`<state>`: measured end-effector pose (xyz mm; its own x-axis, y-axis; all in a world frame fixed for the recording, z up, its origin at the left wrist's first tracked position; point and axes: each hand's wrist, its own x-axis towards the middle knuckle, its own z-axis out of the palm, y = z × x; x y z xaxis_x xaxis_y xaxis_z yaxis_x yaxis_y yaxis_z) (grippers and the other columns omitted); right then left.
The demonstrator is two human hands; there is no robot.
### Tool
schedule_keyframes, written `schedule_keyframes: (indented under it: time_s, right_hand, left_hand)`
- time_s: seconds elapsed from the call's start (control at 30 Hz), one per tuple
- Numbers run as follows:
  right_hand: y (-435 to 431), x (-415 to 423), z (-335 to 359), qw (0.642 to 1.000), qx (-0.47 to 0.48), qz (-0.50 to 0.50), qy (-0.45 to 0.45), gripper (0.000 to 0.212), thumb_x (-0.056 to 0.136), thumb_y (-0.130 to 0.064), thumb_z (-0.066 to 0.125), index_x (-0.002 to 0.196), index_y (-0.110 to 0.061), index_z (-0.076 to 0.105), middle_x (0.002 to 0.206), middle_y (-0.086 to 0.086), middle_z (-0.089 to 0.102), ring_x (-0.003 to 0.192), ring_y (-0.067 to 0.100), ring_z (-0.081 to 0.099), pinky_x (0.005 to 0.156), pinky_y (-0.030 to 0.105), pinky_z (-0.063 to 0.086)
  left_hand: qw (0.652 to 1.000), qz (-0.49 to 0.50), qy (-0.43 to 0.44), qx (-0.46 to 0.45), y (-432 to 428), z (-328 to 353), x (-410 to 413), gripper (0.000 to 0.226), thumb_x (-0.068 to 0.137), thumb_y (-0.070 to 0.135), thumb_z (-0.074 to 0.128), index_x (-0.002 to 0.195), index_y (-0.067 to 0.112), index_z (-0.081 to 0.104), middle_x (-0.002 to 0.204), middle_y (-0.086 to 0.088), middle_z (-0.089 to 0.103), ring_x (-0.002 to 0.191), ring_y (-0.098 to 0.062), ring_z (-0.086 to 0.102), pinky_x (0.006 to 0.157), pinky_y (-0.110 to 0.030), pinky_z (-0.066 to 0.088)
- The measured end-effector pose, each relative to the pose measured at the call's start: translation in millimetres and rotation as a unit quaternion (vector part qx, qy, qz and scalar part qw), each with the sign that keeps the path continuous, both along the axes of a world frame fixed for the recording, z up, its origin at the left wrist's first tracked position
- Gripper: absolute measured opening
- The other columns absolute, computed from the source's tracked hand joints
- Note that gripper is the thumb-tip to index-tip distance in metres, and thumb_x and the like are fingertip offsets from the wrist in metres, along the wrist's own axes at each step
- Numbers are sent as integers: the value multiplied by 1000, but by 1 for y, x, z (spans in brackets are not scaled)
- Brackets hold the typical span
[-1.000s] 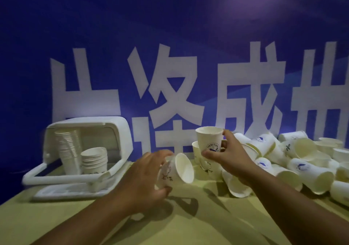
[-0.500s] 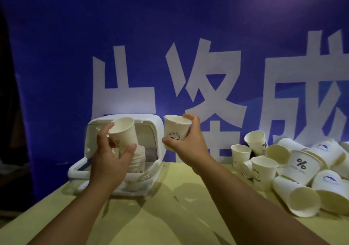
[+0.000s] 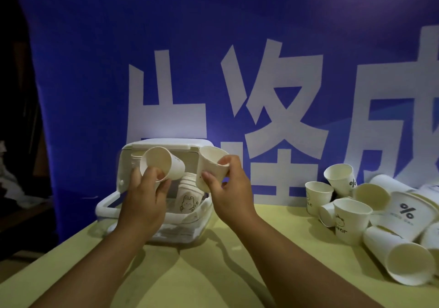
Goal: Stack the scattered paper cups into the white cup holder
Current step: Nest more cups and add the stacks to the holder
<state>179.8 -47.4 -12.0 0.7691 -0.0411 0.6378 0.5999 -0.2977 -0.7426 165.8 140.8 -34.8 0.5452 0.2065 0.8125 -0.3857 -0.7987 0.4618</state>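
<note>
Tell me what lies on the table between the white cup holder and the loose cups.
Nothing: in the head view the table is bare there; only the right hand, holding a cup, reaches over it.

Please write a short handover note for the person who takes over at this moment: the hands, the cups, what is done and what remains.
Left hand: grips a plain white paper cup, tilted with its mouth toward the camera, in front of the white plastic cup holder.
Right hand: grips a second white paper cup, tilted, at the holder's right side.
Holder: on the left of the yellow-green table; a nested stack with a rabbit drawing stands inside.
Done: some cups are stacked.
Left: both held cups, then the scattered paper cups heaped on the table's right.
</note>
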Motion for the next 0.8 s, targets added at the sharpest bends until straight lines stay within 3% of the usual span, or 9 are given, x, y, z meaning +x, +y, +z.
schedule_keyframes:
  time_s: [0.13, 0.33, 0.43, 0.6, 0.7, 0.8]
  right_hand:
    - [2, 7, -6, 999, 15, -32, 0, 20, 96, -33, 62, 113, -31, 52, 109, -13, 53, 102, 10, 55, 84, 20, 49]
    - [-3, 15, -14, 996, 14, -87, 3, 30, 96, -37, 61, 123, -24, 60, 111, -7, 58, 101, 13, 59, 82, 23, 52]
    - [-3, 16, -16, 995, -8, -97, 15, 36, 94, -42, 62, 125, -25, 58, 113, -8, 57, 100, 14, 59, 85, 29, 58]
    - [-24, 13, 7, 987, -116, -101, 50, 28, 89, -36, 68, 111, -20, 64, 101, -6, 59, 89, 15, 62, 79, 31, 60]
    - [-46, 18, 23, 964, -216, -103, 115, 20, 83, -31, 71, 100, -20, 67, 90, -4, 65, 79, 14, 64, 75, 28, 60]
    - [-68, 26, 26, 925, -318, -121, 170, 28, 84, -29, 74, 107, -16, 66, 94, 0, 65, 85, 16, 64, 82, 30, 57]
  left_hand:
    - [1000, -9, -17, -8, -5, 1, 0, 8, 101, 23, 57, 107, 17, 55, 113, 1, 42, 91, -23, 52, 68, -27, 41]
    - [998, -28, 51, -27, -2, -6, 2, 10, 101, 34, 55, 96, 25, 53, 103, 3, 53, 86, -17, 58, 67, -38, 53]
    - [996, -54, 63, -26, -7, -5, -1, 12, 100, 31, 56, 91, 25, 52, 100, 5, 53, 86, -12, 58, 64, -32, 48]
    - [990, -121, 72, -14, -21, -2, -12, 14, 100, 33, 57, 89, 27, 51, 104, 7, 53, 93, -9, 59, 69, -23, 48]
    - [982, -151, 112, 11, -33, -1, -22, 20, 99, 49, 54, 93, 30, 50, 99, 9, 58, 88, -7, 60, 71, -31, 54]
    - [970, -114, 184, 107, -46, -3, -31, 26, 95, 60, 54, 94, 35, 48, 100, 16, 58, 88, -7, 58, 76, -36, 55]
